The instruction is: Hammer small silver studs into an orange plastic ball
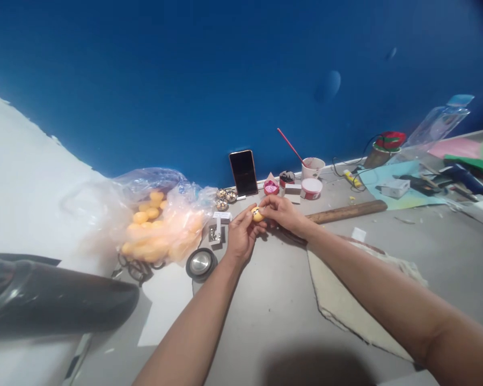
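A small yellow ball (257,215) with shiny silvery bits on its face is held up over the middle of the table. My left hand (240,236) grips it from the left and below, fingers closed round its side. From the right, my right hand (284,213) pinches at its upper edge with thumb and fingertips. Just left of my hands, a small open box (216,236) holds silvery pieces. Several balls covered in silvery bits (221,204) sit behind it. A clear plastic bag (177,214) of yellow balls (140,217) lies farther left.
A phone (243,171) leans on the blue wall. A round metal-topped lid (201,262), scissors (139,271) and a dark roll (60,295) lie left. Tubs (312,187), a wooden stick (348,211), cloth (338,289) and a plastic bottle (438,123) are right.
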{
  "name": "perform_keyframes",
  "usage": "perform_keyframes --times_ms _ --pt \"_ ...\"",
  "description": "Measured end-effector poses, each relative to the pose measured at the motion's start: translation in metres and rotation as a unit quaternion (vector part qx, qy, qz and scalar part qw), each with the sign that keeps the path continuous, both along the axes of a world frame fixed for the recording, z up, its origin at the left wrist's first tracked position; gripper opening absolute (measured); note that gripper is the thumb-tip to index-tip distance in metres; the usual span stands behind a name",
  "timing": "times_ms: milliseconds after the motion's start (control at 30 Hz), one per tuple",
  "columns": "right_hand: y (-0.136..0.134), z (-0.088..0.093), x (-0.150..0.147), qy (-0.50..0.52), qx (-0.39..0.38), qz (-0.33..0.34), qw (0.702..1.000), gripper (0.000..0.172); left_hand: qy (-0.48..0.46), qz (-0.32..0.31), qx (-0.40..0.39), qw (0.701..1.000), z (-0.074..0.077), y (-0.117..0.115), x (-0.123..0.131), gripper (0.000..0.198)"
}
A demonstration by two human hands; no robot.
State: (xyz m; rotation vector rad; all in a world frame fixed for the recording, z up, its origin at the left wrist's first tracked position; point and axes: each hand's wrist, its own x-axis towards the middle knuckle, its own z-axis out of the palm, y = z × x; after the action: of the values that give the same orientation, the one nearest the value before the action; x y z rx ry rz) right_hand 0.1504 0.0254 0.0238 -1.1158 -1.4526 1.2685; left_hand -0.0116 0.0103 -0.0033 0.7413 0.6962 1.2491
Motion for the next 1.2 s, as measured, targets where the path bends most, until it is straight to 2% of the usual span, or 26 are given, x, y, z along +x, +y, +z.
perform_keyframes --times_ms 167,267,333,367,433,533,633,733,800,900,1000,1100,1200 --pt "0.003 -0.005 -0.002 0.017 -0.002 -0.012 1.0 0.027 -0.001 -0.009 0.003 1.0 -0.002 0.001 0.0 0.05" --pt "0.004 0.004 0.01 -0.095 0.037 -0.017 0.995 0.017 0.001 -0.004 -0.007 1.0 -0.001 0.002 -0.002 0.049" --pt "0.004 0.014 0.028 -0.258 0.1 -0.022 0.961 0.008 0.002 0.002 -0.011 1.0 -0.001 0.002 -0.003 0.048" --pt "0.004 0.019 0.039 -0.351 0.127 -0.013 0.928 0.007 0.001 0.004 -0.013 1.0 -0.001 0.003 -0.003 0.047" --pt "0.004 0.026 0.061 -0.49 0.122 0.018 0.863 0.008 -0.001 0.004 -0.017 1.0 -0.001 0.003 -0.003 0.047" --pt "0.006 0.028 0.08 -0.566 0.055 0.074 0.819 0.021 -0.006 0.003 -0.019 1.0 -0.001 0.004 -0.001 0.047" --pt "0.009 0.024 0.078 -0.586 0.03 0.129 0.799 0.029 0.014 0.013 -0.003 1.0 0.0 0.003 0.001 0.054" --pt "0.009 0.026 0.072 -0.58 0.04 0.139 0.802 0.029 0.067 0.041 0.024 0.997 0.001 0.001 0.003 0.058" --pt "0.008 0.034 0.073 -0.566 0.046 0.137 0.812 0.02 0.092 0.057 0.036 0.993 0.002 -0.001 0.005 0.056" --pt "0.004 0.05 0.077 -0.484 0.093 0.137 0.859 0.007 0.098 0.064 0.043 0.992 0.002 -0.002 0.006 0.056" --pt "-0.004 0.064 0.071 -0.398 0.138 0.101 0.901 0.018 0.104 0.061 0.043 0.992 0.002 -0.001 0.007 0.056" --pt "-0.013 0.073 0.056 -0.402 0.176 -0.011 0.899 0.028 0.117 0.057 0.05 0.99 0.001 0.0 0.007 0.051" --pt "-0.022 0.075 0.04 -0.412 0.224 -0.029 0.883 0.029 0.127 0.05 0.057 0.989 0.001 0.001 0.006 0.047"
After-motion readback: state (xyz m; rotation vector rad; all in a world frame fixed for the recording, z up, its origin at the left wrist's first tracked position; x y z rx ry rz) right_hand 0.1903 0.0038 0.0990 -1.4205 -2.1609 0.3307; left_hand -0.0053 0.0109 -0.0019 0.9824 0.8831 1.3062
